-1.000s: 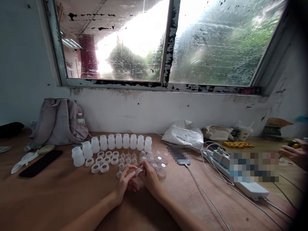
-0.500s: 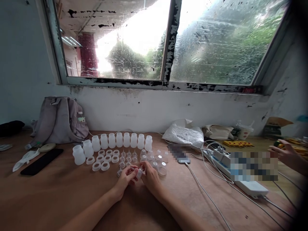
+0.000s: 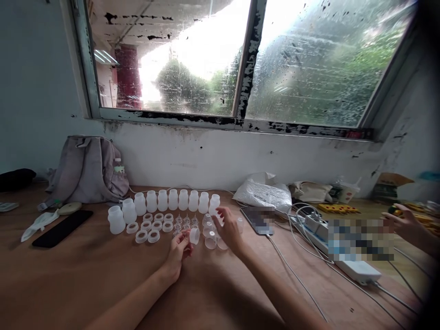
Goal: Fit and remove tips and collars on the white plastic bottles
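My left hand (image 3: 178,252) pinches a small translucent cap-like part (image 3: 194,235) just above the table, near the middle. Over the clear domed caps (image 3: 211,239), my right hand (image 3: 228,229) is raised with its fingers apart and nothing in it. Left of these caps stand clear nipple-shaped pieces (image 3: 186,221), some hidden behind my left hand. White rings (image 3: 153,235) lie in rows further left. Behind everything, frosted bottles (image 3: 151,201) without lids form a curved line.
A backpack (image 3: 85,169) and a black flat object (image 3: 63,228) are at the left. To the right lie a silvery bag (image 3: 264,195), a phone (image 3: 256,220), cables and a power strip (image 3: 355,268). Another person's hand (image 3: 409,224) shows at the far right.
My right hand has let go of the small part and moved right and up over the clear caps, its fingers opening. My left hand keeps the part. The view has shifted slightly.
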Tool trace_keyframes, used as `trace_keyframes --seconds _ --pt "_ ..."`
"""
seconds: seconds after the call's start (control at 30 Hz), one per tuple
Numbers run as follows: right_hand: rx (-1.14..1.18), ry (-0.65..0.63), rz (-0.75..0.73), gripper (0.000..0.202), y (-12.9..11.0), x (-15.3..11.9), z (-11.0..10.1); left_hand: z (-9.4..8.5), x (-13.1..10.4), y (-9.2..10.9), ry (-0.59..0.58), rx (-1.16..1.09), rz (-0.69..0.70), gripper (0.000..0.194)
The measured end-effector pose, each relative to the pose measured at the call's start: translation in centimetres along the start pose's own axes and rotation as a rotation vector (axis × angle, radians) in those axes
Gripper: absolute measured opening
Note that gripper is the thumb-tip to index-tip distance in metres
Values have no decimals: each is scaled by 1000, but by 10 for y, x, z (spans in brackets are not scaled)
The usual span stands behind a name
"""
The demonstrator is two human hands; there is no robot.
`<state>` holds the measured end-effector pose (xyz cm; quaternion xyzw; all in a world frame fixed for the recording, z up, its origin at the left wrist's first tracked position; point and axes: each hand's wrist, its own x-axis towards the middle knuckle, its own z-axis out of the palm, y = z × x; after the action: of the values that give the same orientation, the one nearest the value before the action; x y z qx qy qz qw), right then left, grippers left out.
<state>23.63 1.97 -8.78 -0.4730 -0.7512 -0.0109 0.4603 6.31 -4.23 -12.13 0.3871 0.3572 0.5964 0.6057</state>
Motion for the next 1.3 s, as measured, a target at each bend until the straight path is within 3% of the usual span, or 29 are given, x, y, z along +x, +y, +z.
trace_keyframes --seconds 0.1,0.2,0.37,0.53,0.63,0.73,0.77,0.87,0.97,1.13,1.3 --pt "-103 -28 201 34 24 38 0 -1 2 0 -6 1 25 34" --pt "-210 -244 461 53 44 63 8 -1 3 2 -8 13 47 35" --pt "-289 -314 542 61 58 74 28 0 3 7 44 26 72 36" --pt "-358 -320 559 47 58 77 34 -1 5 9 146 89 145 37" --pt "-253 -135 498 46 45 73 25 -3 7 9 176 82 168 38" --pt "-21 72 285 49 17 54 8 -4 7 10 214 88 224 37" --pt "27 72 208 49 5 44 3 -4 7 10 223 96 260 35" --pt "121 -102 -8 40 -29 4 -6 -5 5 12 218 134 370 30" --pt "145 -250 -113 44 -49 -33 -2 -5 2 15 188 180 413 27" --pt "93 -208 -30 47 -49 -57 13 -2 -4 19 147 261 442 27" --pt "24 -119 -195 42 -40 -53 9 0 -7 24 111 356 429 26"
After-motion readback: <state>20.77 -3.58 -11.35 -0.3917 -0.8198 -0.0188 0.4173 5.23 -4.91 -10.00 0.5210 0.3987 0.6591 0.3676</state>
